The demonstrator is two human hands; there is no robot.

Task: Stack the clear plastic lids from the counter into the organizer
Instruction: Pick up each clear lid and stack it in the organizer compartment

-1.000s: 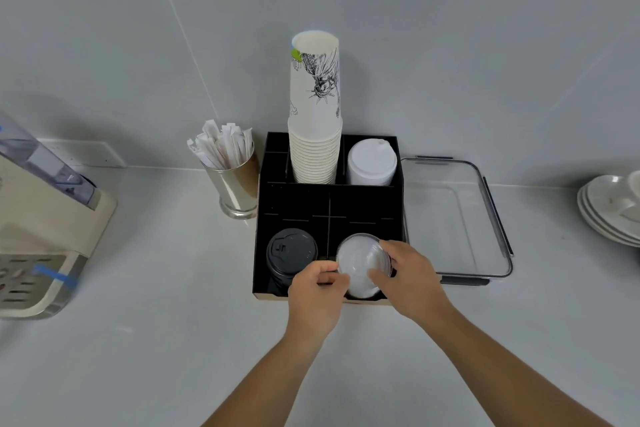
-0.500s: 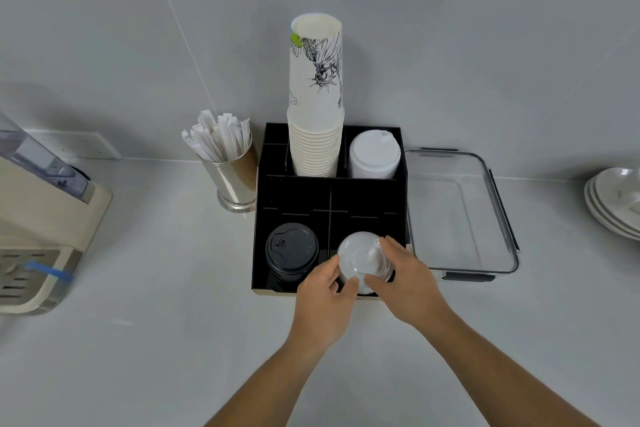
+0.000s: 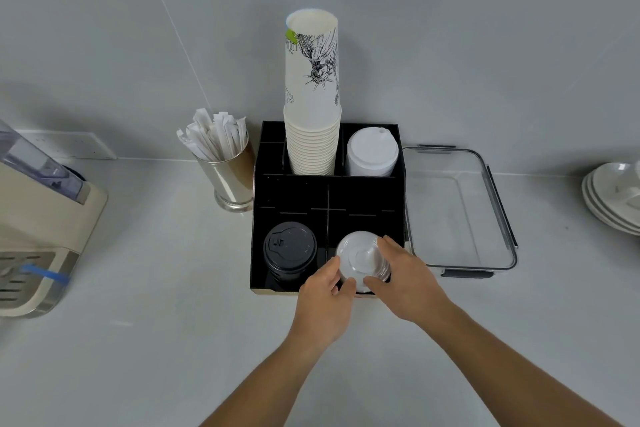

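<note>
A stack of clear plastic lids (image 3: 362,258) sits in the front right compartment of the black organizer (image 3: 294,196). My left hand (image 3: 323,302) touches the stack's left front edge with thumb and fingers. My right hand (image 3: 408,282) cups its right side, fingers curled around the rim. Both hands hold the stack between them. The lower part of the stack is hidden by the compartment wall and my fingers.
Black lids (image 3: 290,250) fill the front left compartment; paper cups (image 3: 311,107) and white lids (image 3: 371,154) stand at the back. A metal cup of wrapped stirrers (image 3: 227,166) is left, a clear tray (image 3: 457,208) right, plates (image 3: 613,198) far right, a coffee machine (image 3: 38,218) far left.
The lid stack has sunk a little lower into the front right compartment, with both hands staying around it. The camera view has shifted slightly.
</note>
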